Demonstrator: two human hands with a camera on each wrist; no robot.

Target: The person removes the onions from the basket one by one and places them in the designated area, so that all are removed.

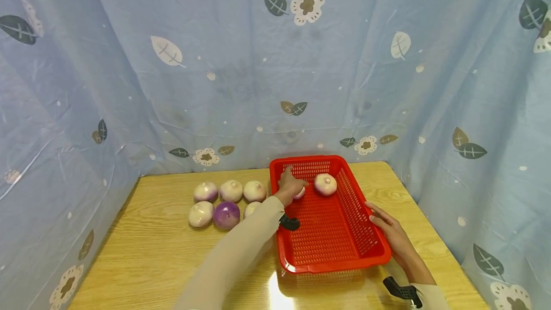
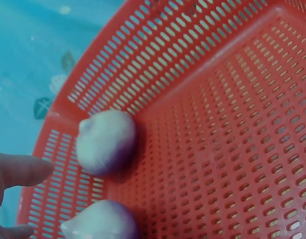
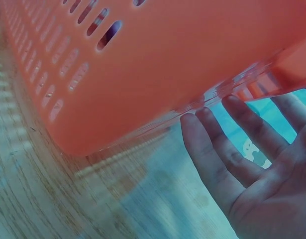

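— Looking at the red basket (image 1: 331,233) on the wooden table (image 1: 150,257), what is the left hand (image 1: 291,184) doing?
— It reaches over the basket's left rim, fingers bent down over a pale onion (image 1: 300,193) at the far end. I cannot tell whether it grips that onion or only touches it; the wrist view shows one straight finger (image 2: 23,169) beside two onions.
— And the other onion in the basket (image 1: 325,183)?
— It lies just beside the hand, near the far wall, on its own.
— The right hand (image 1: 389,231)?
— Flat and relaxed, fingers straight against the basket's right outer rim, holding nothing.
— Anything outside the basket?
— Six more onions (image 1: 225,200) sit in two rows on the table, left of the basket; one of them is purple (image 1: 226,215).
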